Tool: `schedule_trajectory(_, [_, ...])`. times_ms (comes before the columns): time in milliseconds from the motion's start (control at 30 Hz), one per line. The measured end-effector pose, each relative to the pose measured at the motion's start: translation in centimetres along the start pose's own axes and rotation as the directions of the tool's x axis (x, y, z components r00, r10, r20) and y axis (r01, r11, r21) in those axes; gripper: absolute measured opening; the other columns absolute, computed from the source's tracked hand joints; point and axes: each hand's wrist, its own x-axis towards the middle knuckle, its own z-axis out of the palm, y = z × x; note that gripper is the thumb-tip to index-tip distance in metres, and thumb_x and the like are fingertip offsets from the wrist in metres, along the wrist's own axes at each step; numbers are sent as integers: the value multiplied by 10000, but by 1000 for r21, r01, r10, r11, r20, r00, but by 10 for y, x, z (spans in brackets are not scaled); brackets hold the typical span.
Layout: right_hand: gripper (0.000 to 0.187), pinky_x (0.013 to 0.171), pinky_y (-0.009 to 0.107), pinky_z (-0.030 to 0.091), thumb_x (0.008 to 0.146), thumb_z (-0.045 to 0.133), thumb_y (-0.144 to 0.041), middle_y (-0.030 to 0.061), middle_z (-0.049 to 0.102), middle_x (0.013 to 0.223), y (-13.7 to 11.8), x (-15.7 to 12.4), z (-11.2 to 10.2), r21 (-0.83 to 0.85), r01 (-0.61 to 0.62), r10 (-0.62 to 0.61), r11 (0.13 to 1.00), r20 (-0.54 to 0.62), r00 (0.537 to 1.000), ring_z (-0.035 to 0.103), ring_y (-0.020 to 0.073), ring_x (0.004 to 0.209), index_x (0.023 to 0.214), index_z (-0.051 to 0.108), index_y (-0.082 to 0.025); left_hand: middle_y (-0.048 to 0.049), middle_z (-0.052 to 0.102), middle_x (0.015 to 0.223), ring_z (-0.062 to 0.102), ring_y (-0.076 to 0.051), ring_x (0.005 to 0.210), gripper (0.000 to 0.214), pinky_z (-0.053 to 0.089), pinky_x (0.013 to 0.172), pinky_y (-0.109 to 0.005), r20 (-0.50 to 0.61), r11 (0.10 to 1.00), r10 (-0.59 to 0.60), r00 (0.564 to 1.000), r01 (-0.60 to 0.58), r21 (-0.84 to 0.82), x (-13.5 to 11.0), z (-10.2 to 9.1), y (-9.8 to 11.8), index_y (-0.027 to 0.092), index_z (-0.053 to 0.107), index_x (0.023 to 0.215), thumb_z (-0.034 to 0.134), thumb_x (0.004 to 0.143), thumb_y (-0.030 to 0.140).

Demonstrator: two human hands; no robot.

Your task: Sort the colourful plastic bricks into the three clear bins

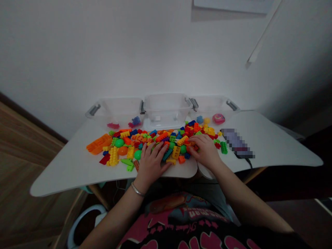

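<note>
A wide pile of colourful toy bricks [144, 137] lies along the table in front of me. My left hand [151, 164] rests palm down on the near side of the pile, fingers spread, close to a green ball [137, 154] and a yellow brick [171, 161]. At the pile's right part, my right hand [204, 149] bends its fingers and thumb around a red toy brick [195, 147], mostly hidden by the fingers. Between the hands lie another yellow brick [176, 152], a green ball [183, 149] and an orange brick [181, 159].
Behind the pile stand a left clear box [116, 103], a middle clear box [167, 100] and a right clear box [211, 103]. Pink and blue pieces show in the left one; a pink round piece [218, 118] in the right. A blurred-out phone [237, 143] with a cable lies right.
</note>
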Motion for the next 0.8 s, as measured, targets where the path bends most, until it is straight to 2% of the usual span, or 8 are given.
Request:
schedule_trajectory(167, [303,989,469,474,817,653,-269,105,685,1150,-19,-18,15,-63,-1,-1,998,-24,1000,576,295,1080,1107,677,-184,-80,589,1387,461,-340,1296,649,262,1156,-592,0,1000,1,1000,-1,4,1,-1,1,239,522,1401,647,838,537])
schedule_trajectory(300, [311,1064,504,436,815,660,-294,130,637,1245,-19,-18,21,-105,-22,18,994,-44,999,506,327,1224,1104,686,-183,-85,585,1390,460,-341,1296,663,266,1155,-593,1,1000,1,1000,-1,6,1,0,0,247,507,1416,661,831,520])
schedule_trajectory(500, [356,1116,548,387,768,709,-329,159,507,1431,-17,-17,24,-120,-79,80,990,3,997,363,372,1382,1086,696,-170,-87,584,1393,460,-345,1288,660,275,1143,-601,5,1000,8,1000,-8,10,1,1,0,225,518,1403,667,828,513])
schedule_trajectory(800, [378,1112,565,389,727,729,-323,152,517,1427,-14,-14,32,-69,-99,101,993,29,994,395,367,1368,1076,687,-184,-87,588,1386,457,-346,1290,652,274,1142,-604,4,1000,7,1000,-7,8,1,1,0,234,510,1412,649,840,515])
